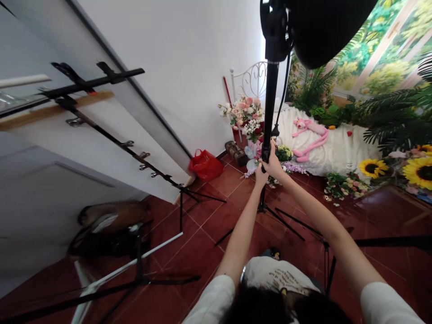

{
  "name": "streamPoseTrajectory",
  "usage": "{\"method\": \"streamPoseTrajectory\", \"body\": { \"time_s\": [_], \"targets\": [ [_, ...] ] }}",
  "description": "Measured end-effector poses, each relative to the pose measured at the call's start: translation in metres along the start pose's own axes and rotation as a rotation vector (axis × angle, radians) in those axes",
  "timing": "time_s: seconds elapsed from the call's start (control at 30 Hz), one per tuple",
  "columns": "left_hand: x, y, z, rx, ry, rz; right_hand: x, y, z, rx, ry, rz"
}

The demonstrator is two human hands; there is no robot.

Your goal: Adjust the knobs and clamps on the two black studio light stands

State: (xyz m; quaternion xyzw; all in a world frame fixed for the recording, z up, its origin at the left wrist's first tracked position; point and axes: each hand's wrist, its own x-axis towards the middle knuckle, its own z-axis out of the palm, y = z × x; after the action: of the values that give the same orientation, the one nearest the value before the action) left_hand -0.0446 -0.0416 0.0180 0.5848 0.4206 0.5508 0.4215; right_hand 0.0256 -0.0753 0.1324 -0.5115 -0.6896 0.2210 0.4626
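Note:
A black light stand [271, 99] rises upright in front of me, with a large black lamp head [324, 31] at its top and a cable hanging beside the pole. My left hand [261, 174] is closed round the pole, low on its thicker section. Just above and to the right, my right hand [274, 164] wraps the same pole near a black joint. The two hands touch or nearly touch. Below them, the stand's tripod legs [285, 223] spread on the red tiled floor [202, 225].
At the left, a stand with clips [111, 137] holds a white board [135, 166]. A red bag [206, 165] lies by the wall. Flowers [248, 117], a pink plush toy [313, 128] on white cloth and sunflowers [373, 167] are at the right. More stand legs [168, 281] cross the floor.

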Motion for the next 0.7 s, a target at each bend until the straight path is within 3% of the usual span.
{"method": "streamPoseTrajectory", "body": {
  "time_s": [0.1,0.33,0.43,0.6,0.7],
  "targets": [
    [-0.002,0.001,0.0,-0.018,0.004,-0.016,-0.011,0.012,0.007,0.01,0.037,0.075],
    [-0.004,0.007,0.002,-0.021,0.019,0.01,-0.009,0.022,-0.003,0.026,-0.079,0.08],
    [-0.006,0.008,0.003,-0.017,0.026,0.012,-0.01,0.021,-0.006,0.012,-0.071,0.074],
    [-0.006,0.006,0.002,-0.017,-0.013,0.026,-0.02,0.036,-0.026,-0.017,-0.169,0.007],
    [-0.007,0.003,0.003,0.007,0.008,0.013,-0.031,0.054,-0.039,-0.13,-0.175,0.041]
  ]
}}
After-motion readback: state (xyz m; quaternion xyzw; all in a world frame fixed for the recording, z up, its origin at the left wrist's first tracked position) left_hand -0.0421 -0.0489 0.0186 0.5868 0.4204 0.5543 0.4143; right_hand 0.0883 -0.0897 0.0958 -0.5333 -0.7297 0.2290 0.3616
